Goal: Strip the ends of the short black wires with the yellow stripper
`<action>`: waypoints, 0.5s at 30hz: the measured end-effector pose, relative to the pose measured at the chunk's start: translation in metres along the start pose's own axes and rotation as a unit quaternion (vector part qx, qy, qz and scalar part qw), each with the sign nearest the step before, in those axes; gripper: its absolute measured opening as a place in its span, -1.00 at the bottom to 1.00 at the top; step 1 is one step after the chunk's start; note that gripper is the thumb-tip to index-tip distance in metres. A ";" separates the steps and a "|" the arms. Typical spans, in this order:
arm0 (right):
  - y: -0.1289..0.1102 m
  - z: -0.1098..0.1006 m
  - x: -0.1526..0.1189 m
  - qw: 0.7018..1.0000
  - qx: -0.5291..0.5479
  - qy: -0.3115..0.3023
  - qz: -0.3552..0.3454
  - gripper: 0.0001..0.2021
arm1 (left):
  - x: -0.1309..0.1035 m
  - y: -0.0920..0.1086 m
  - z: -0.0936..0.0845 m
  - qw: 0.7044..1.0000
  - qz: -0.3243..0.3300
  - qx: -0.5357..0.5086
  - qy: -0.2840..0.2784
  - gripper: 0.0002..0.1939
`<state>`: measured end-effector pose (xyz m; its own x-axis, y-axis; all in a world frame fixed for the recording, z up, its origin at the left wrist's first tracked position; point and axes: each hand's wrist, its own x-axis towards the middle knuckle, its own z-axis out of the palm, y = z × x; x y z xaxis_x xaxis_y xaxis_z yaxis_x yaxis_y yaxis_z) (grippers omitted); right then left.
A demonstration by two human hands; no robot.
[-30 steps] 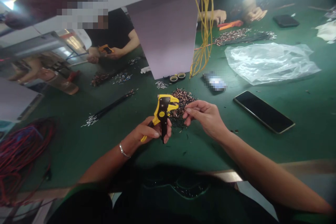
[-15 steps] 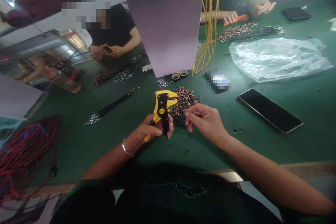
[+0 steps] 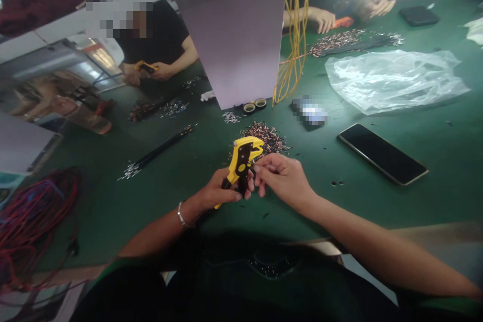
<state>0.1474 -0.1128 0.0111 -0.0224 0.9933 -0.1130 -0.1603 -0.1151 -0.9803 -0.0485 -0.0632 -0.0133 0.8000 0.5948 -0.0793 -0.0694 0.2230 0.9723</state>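
A yellow and black wire stripper (image 3: pixel 240 163) is gripped in my left hand (image 3: pixel 221 186), its jaws pointing up and to the right. My right hand (image 3: pixel 281 176) is closed in a pinch right beside the tool, fingertips close to its handle. Whatever those fingertips hold is too small to make out. Behind both hands lies a pile of short black wires (image 3: pixel 269 137) with copper-coloured ends, partly covered by the tool and my right hand.
A bundle of black wires (image 3: pixel 156 152) lies left; red and blue cables (image 3: pixel 41 216) are heaped at far left. Tape rolls (image 3: pixel 260 104), a phone (image 3: pixel 381 153) and a clear plastic bag (image 3: pixel 396 80) lie beyond. Yellow wires (image 3: pixel 292 35) hang by a panel (image 3: pixel 234 45). Co-workers sit opposite.
My right hand has moved left, up against the wire stripper. The stripper has shifted a little right and down and leans more to the right.
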 end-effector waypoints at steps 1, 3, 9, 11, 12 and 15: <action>0.001 0.001 0.000 1.000 0.010 -0.005 0.003 -0.91 | 0.000 0.000 0.000 1.000 0.000 0.010 0.003 -0.57; 0.002 0.001 0.000 0.999 0.027 -0.015 0.012 -0.90 | 0.000 -0.001 0.001 0.999 0.002 0.034 0.011 -0.61; 0.005 0.001 0.002 0.999 0.030 -0.026 0.023 -0.87 | 0.000 -0.002 0.004 0.994 0.028 0.099 0.034 -0.70; 0.005 0.001 0.002 0.999 0.032 -0.030 0.026 -0.86 | 0.000 -0.002 0.005 0.990 0.036 0.127 0.039 -0.73; 0.005 0.000 0.003 0.999 0.034 -0.033 0.026 -0.85 | 0.000 -0.001 0.006 0.988 0.039 0.146 0.043 -0.75; 0.007 0.000 0.004 0.998 0.038 -0.041 0.025 -0.83 | -0.001 -0.001 0.008 0.976 0.037 0.203 0.063 -0.81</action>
<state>0.1464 -0.1096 0.0036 -0.1132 0.9830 -0.1446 -0.2314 -0.1677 -0.9583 -0.0446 -0.0698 -0.0126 0.7197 0.6943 -0.0064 0.1381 -0.1342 0.9813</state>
